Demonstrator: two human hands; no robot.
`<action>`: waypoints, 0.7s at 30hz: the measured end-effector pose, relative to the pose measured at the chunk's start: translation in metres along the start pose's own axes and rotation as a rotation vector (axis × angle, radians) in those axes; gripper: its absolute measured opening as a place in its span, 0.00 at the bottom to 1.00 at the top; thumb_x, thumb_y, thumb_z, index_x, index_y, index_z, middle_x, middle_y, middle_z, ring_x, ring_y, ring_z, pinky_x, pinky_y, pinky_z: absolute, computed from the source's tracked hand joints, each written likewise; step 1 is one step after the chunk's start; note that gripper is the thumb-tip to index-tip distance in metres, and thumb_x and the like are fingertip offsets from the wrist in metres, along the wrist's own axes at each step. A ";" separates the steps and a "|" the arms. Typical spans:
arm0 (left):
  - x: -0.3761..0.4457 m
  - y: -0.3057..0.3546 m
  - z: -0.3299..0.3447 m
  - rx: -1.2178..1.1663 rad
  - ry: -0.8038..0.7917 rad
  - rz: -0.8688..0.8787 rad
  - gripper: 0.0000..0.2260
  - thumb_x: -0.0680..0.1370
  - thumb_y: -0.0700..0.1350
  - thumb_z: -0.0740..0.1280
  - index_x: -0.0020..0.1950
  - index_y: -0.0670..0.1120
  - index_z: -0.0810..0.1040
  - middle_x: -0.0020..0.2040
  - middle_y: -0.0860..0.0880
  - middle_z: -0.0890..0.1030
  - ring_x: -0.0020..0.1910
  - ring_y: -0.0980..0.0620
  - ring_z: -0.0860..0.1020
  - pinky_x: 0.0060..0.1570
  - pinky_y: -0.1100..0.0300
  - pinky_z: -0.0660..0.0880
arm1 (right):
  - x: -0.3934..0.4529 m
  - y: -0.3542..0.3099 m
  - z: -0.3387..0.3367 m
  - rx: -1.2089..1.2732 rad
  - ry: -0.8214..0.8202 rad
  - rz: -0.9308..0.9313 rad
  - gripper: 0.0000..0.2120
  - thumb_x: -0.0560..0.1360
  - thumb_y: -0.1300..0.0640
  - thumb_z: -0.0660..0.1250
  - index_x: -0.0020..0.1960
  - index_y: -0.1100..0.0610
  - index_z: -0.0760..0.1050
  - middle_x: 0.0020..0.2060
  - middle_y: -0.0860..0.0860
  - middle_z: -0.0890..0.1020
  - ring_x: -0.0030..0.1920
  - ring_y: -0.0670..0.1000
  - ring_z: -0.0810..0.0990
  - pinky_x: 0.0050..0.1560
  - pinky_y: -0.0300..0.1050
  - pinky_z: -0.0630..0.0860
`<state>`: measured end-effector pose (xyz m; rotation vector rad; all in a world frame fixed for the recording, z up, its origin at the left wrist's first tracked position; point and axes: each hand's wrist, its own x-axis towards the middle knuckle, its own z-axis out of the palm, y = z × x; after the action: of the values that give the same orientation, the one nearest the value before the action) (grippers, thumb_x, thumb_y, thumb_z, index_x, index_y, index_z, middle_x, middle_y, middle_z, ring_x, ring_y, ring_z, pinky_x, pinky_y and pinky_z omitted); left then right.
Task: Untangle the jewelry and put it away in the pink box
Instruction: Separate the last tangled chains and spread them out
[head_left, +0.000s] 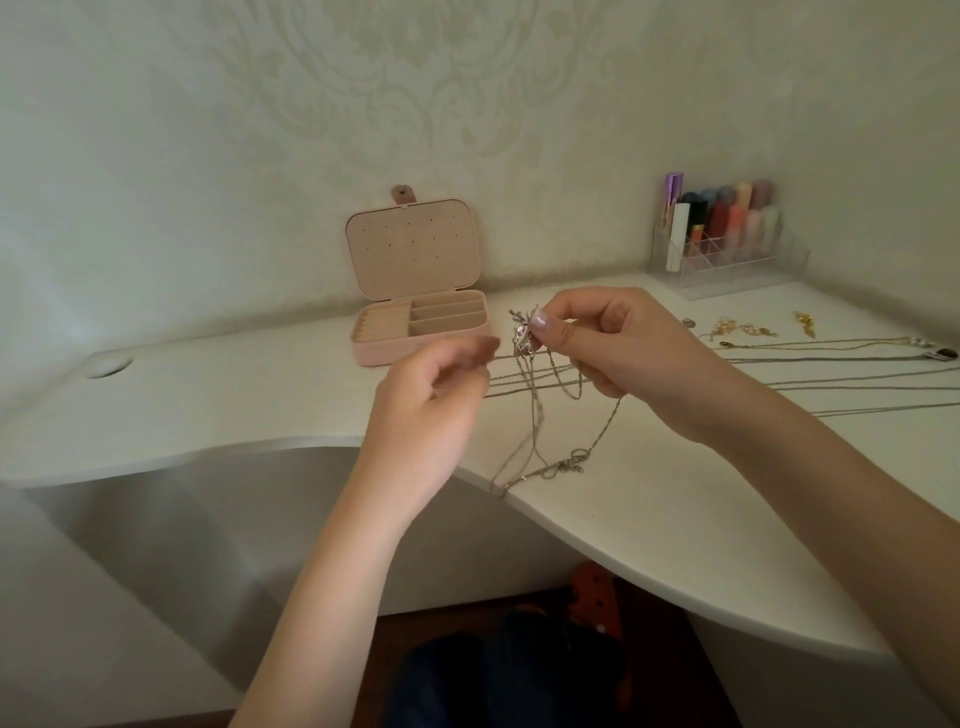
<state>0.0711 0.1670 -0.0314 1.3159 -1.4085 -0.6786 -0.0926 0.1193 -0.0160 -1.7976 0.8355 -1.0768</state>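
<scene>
White curved desk (218, 410) against a pale patterned wall. Clear organizer (727, 260) of cosmetics at 2 o'clock, gold earrings (748, 328) before it, straightened chains (831, 364) laid out toward 3. Pink box (415, 296) open at 12 — lid upright. Right hand (628, 358) pinches the pendant (522, 332) of the tangled necklaces (540, 415), chains trailing onto the desk. Left hand (431, 405) raised just beside, blurred — fingers curled, grip unclear.
</scene>
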 end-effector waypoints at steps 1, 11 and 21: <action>-0.001 0.002 0.000 -0.059 0.016 0.019 0.10 0.77 0.39 0.64 0.49 0.51 0.84 0.49 0.56 0.84 0.53 0.61 0.80 0.60 0.61 0.72 | 0.000 0.000 0.001 -0.006 0.001 -0.005 0.10 0.72 0.47 0.67 0.41 0.52 0.81 0.22 0.46 0.64 0.25 0.46 0.56 0.27 0.39 0.53; 0.005 0.004 0.006 -0.297 0.000 0.040 0.04 0.77 0.39 0.67 0.45 0.43 0.81 0.38 0.50 0.83 0.43 0.53 0.82 0.50 0.57 0.80 | -0.002 -0.004 0.003 -0.082 -0.046 -0.044 0.10 0.77 0.51 0.64 0.38 0.50 0.80 0.19 0.41 0.69 0.22 0.41 0.64 0.27 0.30 0.60; 0.009 0.010 -0.005 -0.378 0.098 0.004 0.03 0.80 0.36 0.60 0.47 0.41 0.71 0.32 0.49 0.82 0.27 0.54 0.77 0.28 0.65 0.72 | 0.003 0.006 -0.005 -0.137 -0.120 0.125 0.09 0.74 0.47 0.68 0.42 0.51 0.83 0.28 0.50 0.64 0.28 0.46 0.63 0.32 0.38 0.64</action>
<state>0.0739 0.1615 -0.0184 1.0325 -1.1371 -0.8212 -0.0965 0.1132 -0.0191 -1.8759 0.9540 -0.8412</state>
